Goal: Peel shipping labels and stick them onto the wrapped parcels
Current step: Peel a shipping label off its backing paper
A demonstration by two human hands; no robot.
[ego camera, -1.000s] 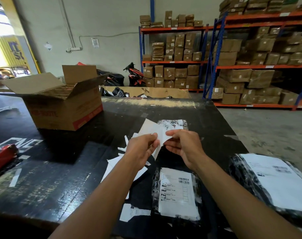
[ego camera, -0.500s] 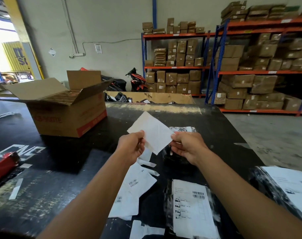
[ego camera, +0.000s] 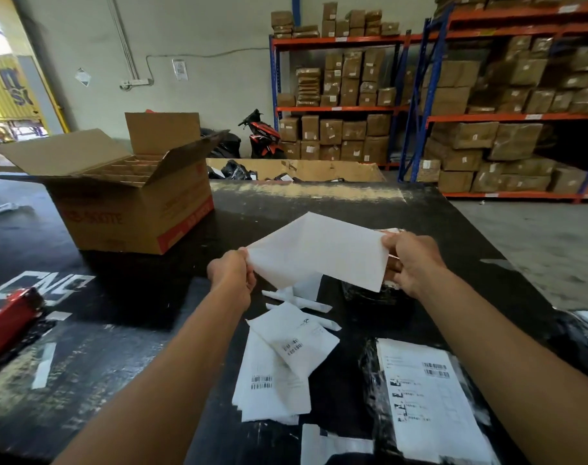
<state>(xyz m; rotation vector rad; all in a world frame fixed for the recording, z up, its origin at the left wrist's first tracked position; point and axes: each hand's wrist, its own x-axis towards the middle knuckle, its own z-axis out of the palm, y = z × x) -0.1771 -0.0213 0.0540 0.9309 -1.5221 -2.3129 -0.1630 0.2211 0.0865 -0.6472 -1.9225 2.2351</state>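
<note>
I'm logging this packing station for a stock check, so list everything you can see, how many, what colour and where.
Table: one, black, fills the foreground.
Cardboard box: one, brown, open, table's far left.
Red tool: one, table's left edge.
Loose labels: several, white, piled near middle.
Labelled parcel: one, black wrap, near right.
Second parcel: one, black, beneath the held sheet.
Shelf racks: two, orange and blue, back right, holding brown cartons.
Motorbike: one, red and black, back wall.
Held sheet: one, white, between both hands.
Hands: left hand and right hand, each pinching one side of the sheet.

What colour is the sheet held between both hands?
Plain white sheet, clearest in the head view.
</note>
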